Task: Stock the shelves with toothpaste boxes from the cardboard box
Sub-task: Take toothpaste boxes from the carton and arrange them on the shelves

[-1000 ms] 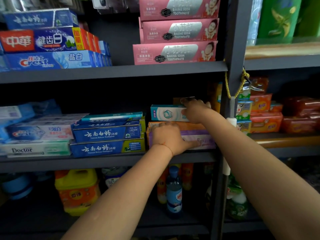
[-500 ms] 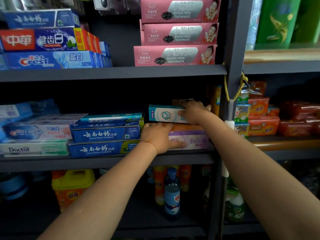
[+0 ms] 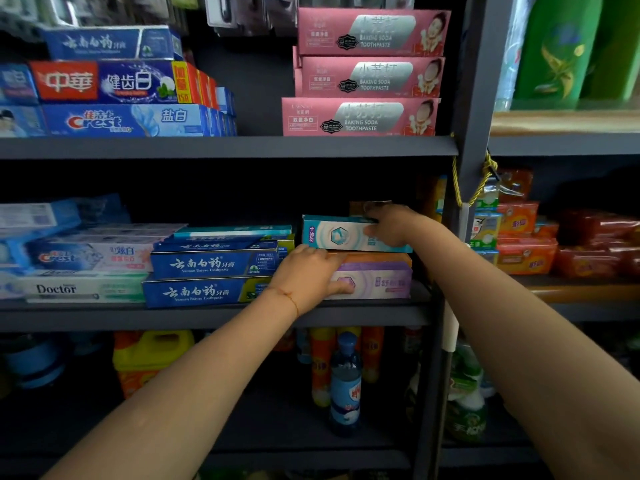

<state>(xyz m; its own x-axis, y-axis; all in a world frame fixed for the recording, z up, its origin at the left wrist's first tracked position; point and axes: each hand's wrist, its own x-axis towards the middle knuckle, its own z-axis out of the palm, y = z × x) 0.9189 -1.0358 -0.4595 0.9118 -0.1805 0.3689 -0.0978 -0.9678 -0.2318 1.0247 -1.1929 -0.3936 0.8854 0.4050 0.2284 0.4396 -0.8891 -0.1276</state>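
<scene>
Little changed: right hand [image 3: 391,226] still grips teal toothpaste box [image 3: 337,234] (top of stack); left hand [image 3: 308,275] flat, fingers straight, at 7 o'clock against purple box [image 3: 377,280].

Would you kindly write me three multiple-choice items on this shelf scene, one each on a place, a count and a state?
1. Where does the teal toothpaste box lie?
A. On top of the orange and purple boxes
B. On the bottom shelf
C. Beside the pink boxes

2. How many pink boxes are stacked on the upper shelf?
A. One
B. Three
C. Five

3. What is the right hand doing?
A. Hanging idle
B. Gripping the teal box's right end
C. Holding a bottle

Answers:
1 A, it sits atop the stack on the middle shelf, over the purple box that the left hand touches.
2 B, three pink fronts show.
3 B, its fingers curl over that box.
</scene>
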